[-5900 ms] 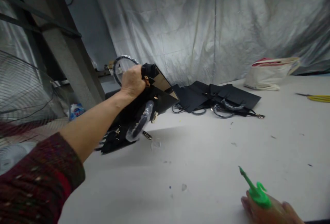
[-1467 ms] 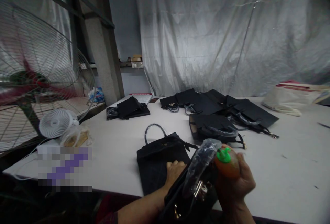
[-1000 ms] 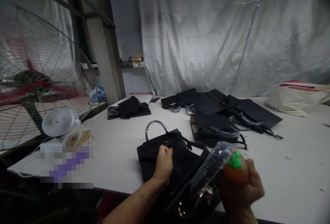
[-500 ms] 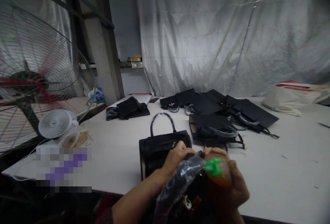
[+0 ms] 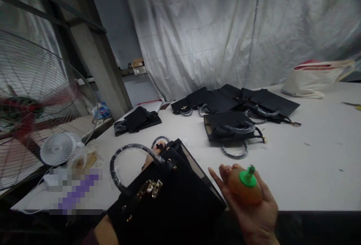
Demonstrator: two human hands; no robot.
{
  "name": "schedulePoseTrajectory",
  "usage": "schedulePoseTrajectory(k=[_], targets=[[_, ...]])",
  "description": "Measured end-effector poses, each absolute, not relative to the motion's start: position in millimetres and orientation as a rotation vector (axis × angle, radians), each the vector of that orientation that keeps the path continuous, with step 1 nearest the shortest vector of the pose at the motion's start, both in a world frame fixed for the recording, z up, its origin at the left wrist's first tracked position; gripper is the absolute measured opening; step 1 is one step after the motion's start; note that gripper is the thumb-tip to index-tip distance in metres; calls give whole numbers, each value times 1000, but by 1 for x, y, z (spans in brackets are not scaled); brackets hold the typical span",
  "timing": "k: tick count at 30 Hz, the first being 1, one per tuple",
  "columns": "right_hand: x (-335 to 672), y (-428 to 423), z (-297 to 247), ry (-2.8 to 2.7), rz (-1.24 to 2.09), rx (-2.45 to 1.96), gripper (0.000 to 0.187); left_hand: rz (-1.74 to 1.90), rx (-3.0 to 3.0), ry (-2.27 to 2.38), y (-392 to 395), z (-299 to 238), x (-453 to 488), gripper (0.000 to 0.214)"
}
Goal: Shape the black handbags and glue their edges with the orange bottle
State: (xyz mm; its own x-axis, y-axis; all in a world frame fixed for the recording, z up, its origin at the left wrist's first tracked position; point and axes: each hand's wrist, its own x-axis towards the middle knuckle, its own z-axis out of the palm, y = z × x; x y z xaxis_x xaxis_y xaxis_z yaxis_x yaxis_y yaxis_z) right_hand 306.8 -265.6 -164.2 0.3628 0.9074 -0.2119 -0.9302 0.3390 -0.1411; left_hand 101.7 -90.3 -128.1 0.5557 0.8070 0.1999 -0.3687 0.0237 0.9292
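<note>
A black handbag point(image 5: 172, 200) with gold clasps stands tilted at the near table edge, right in front of me. Its plastic-wrapped handle point(image 5: 124, 154) arches up on the left. My left hand point(image 5: 151, 157) is behind the bag's top and mostly hidden by it; it grips the upper edge. My right hand point(image 5: 255, 209) is palm up to the right of the bag. It cradles a small orange bottle point(image 5: 244, 190) with a green nozzle cap, index finger stretched toward the bag.
Several more black handbags point(image 5: 231, 126) lie across the white table point(image 5: 304, 169), and another point(image 5: 137, 119) lies at the far left. A large standing fan point(image 5: 31, 102) and a small white fan point(image 5: 58, 148) are on the left. A white cloth bag point(image 5: 313, 81) sits far right.
The bag I was bent over has been lifted and turned toward me, handle now up on the left. My right hand has come off it and moved right with the bottle.
</note>
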Motion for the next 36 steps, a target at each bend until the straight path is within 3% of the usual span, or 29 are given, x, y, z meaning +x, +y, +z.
schedulePoseTrajectory(k=[6,13,20,24,30,36], targets=[[308,-264,-152,-23,1389,-266,27,761,1218,265,-126,-99,100,24],[301,-254,-125,-352,1470,-317,27,519,1811,324,-139,-46,111,18],[281,-246,-104,-460,1421,-138,30,406,2100,441,-156,-6,137,43],[279,-239,-105,-321,1335,-117,31,392,2475,515,-171,-6,148,43],[280,-241,-114,-337,1294,-123,30,398,2653,467,-177,-24,138,7],[281,-247,-110,-383,1315,-102,31,430,2645,406,-170,-54,126,19]])
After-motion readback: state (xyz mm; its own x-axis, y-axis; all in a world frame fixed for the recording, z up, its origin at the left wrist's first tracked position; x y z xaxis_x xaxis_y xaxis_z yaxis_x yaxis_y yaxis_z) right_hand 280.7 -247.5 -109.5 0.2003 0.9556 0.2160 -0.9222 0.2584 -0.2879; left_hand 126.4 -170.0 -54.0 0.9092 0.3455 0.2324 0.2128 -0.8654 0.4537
